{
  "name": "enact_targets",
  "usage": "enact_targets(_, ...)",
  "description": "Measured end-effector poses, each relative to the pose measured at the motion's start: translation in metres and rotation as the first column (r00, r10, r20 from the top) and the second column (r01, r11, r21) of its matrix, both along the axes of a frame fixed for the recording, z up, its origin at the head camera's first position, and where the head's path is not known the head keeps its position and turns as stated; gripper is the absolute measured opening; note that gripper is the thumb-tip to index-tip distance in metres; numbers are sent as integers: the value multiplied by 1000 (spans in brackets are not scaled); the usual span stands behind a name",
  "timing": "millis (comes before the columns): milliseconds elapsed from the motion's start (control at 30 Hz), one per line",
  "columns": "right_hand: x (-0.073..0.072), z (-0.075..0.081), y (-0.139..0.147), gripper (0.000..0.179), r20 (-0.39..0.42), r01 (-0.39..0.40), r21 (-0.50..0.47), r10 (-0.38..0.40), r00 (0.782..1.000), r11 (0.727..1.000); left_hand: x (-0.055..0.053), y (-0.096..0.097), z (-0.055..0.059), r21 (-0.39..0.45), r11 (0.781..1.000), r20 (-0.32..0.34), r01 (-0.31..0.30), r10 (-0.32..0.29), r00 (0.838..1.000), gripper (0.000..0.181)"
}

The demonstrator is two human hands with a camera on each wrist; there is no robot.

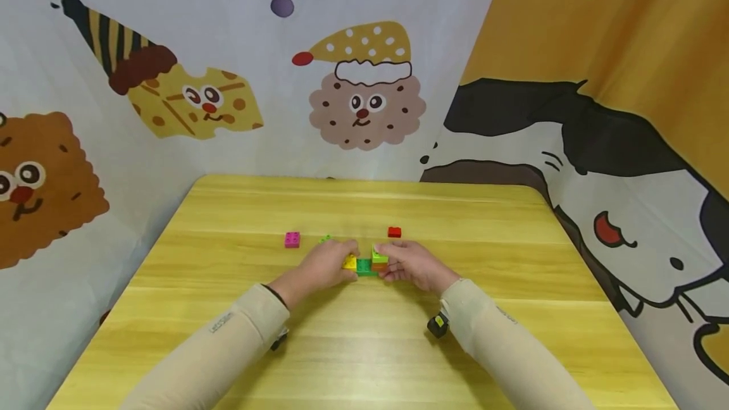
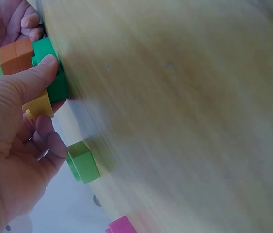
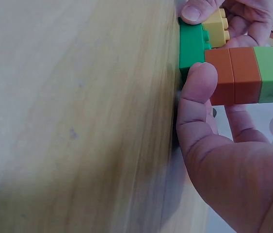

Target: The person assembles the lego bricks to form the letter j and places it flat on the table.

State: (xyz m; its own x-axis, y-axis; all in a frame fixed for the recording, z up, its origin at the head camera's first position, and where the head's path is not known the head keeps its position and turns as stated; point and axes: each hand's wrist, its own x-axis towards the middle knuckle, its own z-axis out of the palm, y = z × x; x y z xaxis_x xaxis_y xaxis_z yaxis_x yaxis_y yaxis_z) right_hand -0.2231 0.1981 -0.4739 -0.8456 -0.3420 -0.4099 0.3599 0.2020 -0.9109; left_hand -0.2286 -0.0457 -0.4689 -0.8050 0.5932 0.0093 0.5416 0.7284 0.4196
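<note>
A long green building brick (image 1: 364, 267) lies on the table between both hands. On its left end sits a yellow brick (image 3: 216, 30); its right end carries two stacked orange bricks (image 3: 232, 76) topped by a lime-green brick (image 3: 270, 75). My left hand (image 1: 329, 264) pinches the green brick's left end, thumb on its near side and fingers behind by the yellow brick. At the other end, my right hand (image 1: 418, 266) grips the stack, its thumb against the lower orange brick near the green one. Most of the right fingers are behind the bricks.
Beyond the left hand stands a loose lime-green brick (image 2: 84, 162), with a pink brick (image 1: 292, 240) farther left. A red brick (image 1: 394, 232) lies behind the right hand. The wooden table (image 1: 353, 347) ends at a patterned curtain (image 1: 245, 163) at the back.
</note>
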Motion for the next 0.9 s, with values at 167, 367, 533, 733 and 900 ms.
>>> enact_targets(167,0,-1,1,67,-3,-1,-7,1,1000,1000,1,1,1,-1,1000,-2,-18,18,1000,40)
enact_targets(367,0,0,1,66,7,3,-3,-3,1000,1000,2,3,-1,-27,999,-11,-18,17,1000,40)
enact_targets(533,-2,1,-1,68,12,5,-5,-5,1000,1000,5,1,0,-56,998,-23,-20,18,1000,47)
enact_targets(733,-3,-2,-3,75,27,23,7,-23,999,1000,0,-28,9,-43,999,-64,32,-35,997,76)
enact_targets(900,-2,-3,-2,76,25,41,15,-41,999,999,-9,-64,15,-107,991,-156,-84,66,986,78)
